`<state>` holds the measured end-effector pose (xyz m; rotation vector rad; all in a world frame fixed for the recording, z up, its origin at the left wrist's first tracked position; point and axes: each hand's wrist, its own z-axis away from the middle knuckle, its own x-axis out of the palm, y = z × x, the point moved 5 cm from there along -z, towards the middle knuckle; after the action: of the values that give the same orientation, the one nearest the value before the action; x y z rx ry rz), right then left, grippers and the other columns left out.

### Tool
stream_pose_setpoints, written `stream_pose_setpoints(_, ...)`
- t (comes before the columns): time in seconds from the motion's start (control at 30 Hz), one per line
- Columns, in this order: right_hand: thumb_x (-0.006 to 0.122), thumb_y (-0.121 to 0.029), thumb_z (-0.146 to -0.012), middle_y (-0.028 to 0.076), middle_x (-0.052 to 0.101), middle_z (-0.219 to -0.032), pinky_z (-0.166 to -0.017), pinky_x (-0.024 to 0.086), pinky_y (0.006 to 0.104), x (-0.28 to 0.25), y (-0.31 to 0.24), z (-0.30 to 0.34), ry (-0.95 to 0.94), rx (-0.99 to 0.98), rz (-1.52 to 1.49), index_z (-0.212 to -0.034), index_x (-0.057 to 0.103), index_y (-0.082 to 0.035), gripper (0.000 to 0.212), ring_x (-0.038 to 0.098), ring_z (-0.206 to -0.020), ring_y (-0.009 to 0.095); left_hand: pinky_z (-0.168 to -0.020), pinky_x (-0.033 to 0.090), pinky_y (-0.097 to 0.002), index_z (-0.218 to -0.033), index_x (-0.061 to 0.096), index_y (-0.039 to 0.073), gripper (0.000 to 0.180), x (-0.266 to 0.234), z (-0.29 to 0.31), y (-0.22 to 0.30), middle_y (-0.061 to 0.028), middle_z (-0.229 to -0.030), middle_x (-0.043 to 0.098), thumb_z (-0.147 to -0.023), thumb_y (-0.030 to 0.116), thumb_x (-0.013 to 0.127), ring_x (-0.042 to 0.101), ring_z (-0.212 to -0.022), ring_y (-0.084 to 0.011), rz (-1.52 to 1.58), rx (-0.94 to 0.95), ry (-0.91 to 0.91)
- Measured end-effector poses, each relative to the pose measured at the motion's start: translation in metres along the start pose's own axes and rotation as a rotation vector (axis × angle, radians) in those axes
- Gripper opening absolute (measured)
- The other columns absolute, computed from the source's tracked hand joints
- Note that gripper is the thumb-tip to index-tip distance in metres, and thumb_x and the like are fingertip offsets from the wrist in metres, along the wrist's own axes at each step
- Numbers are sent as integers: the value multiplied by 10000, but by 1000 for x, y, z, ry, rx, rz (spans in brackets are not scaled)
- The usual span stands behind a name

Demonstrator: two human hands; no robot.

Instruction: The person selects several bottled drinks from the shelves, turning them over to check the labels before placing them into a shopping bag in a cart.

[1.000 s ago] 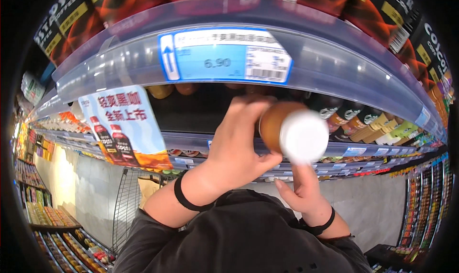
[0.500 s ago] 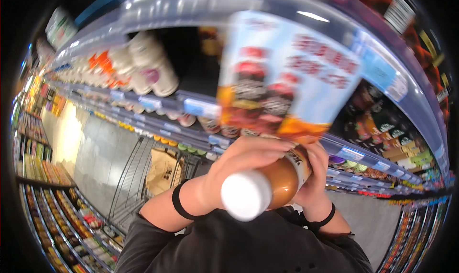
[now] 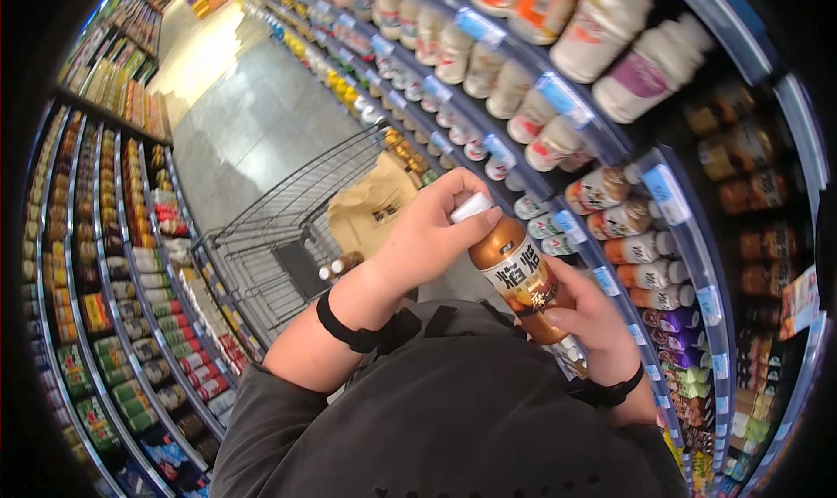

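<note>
I hold a brown drink bottle [image 3: 520, 280] with a white cap and a pale label, tilted across my chest. My left hand [image 3: 432, 232] wraps its neck, fingers curled over the white cap. My right hand [image 3: 586, 322] grips the lower body of the same bottle from underneath. Both wrists wear black bands.
A wire shopping cart [image 3: 288, 228] stands just ahead on the grey aisle floor, holding a brown paper bag [image 3: 375, 206] and small bottles [image 3: 338, 267]. Shelves of bottled drinks [image 3: 540, 105] curve along the right; more stocked shelves [image 3: 131, 280] run along the left.
My view has swung down from the upper shelf and its price tag to the aisle and cart. The bottle has come down from the shelf to chest height, both hands still on it.
</note>
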<state>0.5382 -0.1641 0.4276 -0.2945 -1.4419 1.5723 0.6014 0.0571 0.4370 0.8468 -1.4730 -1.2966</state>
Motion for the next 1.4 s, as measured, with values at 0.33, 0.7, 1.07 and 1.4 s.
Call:
stream_pose_setpoints(0.33,549,-104,-1035,119,692,-1054,-830,570,315,-18,36,-50,389,95,-19,-1287,593,8,280,693,-921,189,-542,463,-306,-1014,629,90,167,-185,76,-78,-5,-747,643,-931,215,703,598,-575,-140,-163,-175,459)
stream_pose_setpoints(0.7,536,-147,-1040,124,681,-1114,-831,541,335,-14,85,-1,742,162,-125,-1275,590,9,288,681,-953,197,-868,562,-483,-1221,677,92,458,-350,75,-314,-226,-1052,746,-881,394,625,720,-1005,-382,-1136,-770,328)
stream_pose_setpoints(1.07,514,-120,-1024,137,659,-1175,-823,543,340,6,123,84,1126,224,-239,-1267,587,23,292,671,-984,208,-510,514,-423,-1190,634,-69,442,-367,82,-502,-185,-850,686,-974,314,583,684,-651,-297,-552,-1079,208)
stream_pose_setpoints(1.4,493,-72,-1011,127,636,-1273,-853,536,327,16,151,112,1235,264,-140,-1281,593,9,300,657,-1030,198,-427,543,-374,-1236,544,-44,466,-323,85,-484,-191,-793,714,-940,312,592,700,-542,-263,-809,-1238,-244)
